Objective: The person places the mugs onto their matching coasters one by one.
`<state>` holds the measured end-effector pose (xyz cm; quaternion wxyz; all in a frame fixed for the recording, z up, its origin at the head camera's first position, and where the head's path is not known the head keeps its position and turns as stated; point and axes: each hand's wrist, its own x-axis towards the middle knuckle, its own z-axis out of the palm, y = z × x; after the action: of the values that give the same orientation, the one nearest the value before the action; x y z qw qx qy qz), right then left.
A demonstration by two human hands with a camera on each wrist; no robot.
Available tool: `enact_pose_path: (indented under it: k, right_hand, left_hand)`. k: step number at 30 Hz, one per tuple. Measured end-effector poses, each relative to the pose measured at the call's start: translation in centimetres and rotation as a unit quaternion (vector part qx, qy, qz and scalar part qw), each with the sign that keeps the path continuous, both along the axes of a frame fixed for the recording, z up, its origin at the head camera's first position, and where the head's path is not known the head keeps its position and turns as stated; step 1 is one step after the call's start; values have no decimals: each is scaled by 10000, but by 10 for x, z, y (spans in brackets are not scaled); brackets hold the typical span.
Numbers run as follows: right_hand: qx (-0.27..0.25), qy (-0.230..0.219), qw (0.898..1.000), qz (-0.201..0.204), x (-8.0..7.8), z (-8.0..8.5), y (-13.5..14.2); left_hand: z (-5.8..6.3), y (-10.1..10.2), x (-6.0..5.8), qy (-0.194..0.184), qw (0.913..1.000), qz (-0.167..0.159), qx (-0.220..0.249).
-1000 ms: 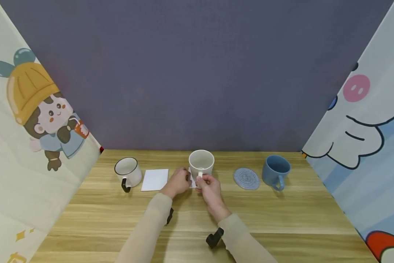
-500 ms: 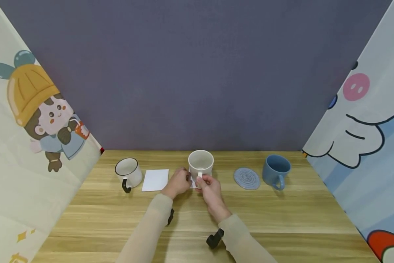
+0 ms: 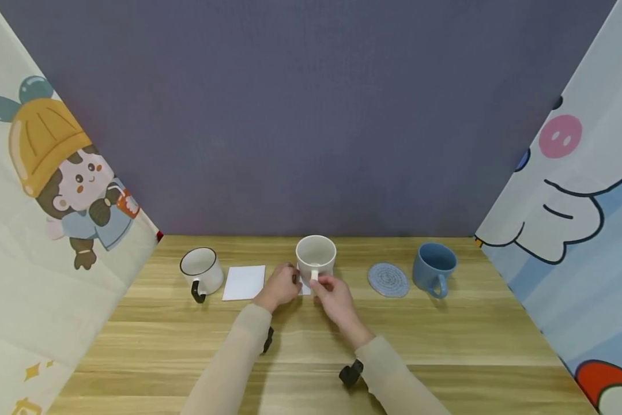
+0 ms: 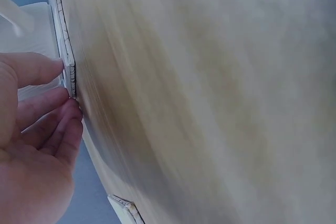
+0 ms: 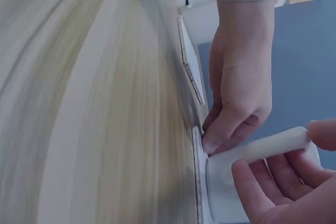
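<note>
A white mug (image 3: 316, 253) stands upright at the back middle, over a white square coaster (image 3: 304, 287) that it mostly hides. My left hand (image 3: 281, 286) is at the mug's left side; in the left wrist view its thumb and fingers (image 4: 39, 69) pinch the coaster's edge. From the front right, my right hand (image 3: 336, 300) holds the mug's handle (image 5: 278, 144), with fingertips below it and one digit at its outer end. In the right wrist view, the mug's base sits against the coaster (image 5: 198, 166).
To the left lie a second white square coaster (image 3: 244, 282) and a white mug with black rim and handle (image 3: 203, 271). On the right are a round grey-blue coaster (image 3: 388, 280) and a blue mug (image 3: 434, 268). A dark panel (image 3: 311, 127) rises behind the wooden table (image 3: 471, 334).
My right wrist has shifted slightly right, and its fingers cover less of the handle's left side. The left hand stays at the coaster; the mug looks nearly still.
</note>
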<state>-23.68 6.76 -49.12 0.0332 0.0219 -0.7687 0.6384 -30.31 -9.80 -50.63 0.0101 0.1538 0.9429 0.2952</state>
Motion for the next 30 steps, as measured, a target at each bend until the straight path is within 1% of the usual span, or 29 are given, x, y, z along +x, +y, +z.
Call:
enact_pose_path:
  k: [2,4,8,12,14,17,22,26,30]
  right_hand:
    - [449,205,9987,90,1,1,5]
    - [858,391,9954,146,3,2,11]
    - [1292,563,9895,328,6,7,22]
    - [1535,569,9855,438,9,13,31]
    - [1617,643,9836,472,11,16,35]
    - [1703,702,9818,467,14,20,41]
    - [2045,918,9734,467,18,25,53]
    - [2229,954,9688,510,20,27,63]
    - [2435,950,9637,543,22,30,73]
  left_hand:
    - [0,0,0,-39,10000,-4,-28]
    - [-1,0,0,-14,10000,-33,-50]
    - [-2,1,0,8,10000,-49,-62]
    - [-1,1,1,-15,10000,-43,-64]
    - [0,1,2,-33,10000,-44,-56]
    - [1,1,2,-58,9999,-56,-83]
    - [2,1,3,-102,9999,-60,-91]
    - [3,0,3,-67,9999,-61,-98]
    - [2,1,0,-54,10000,-44,-56]
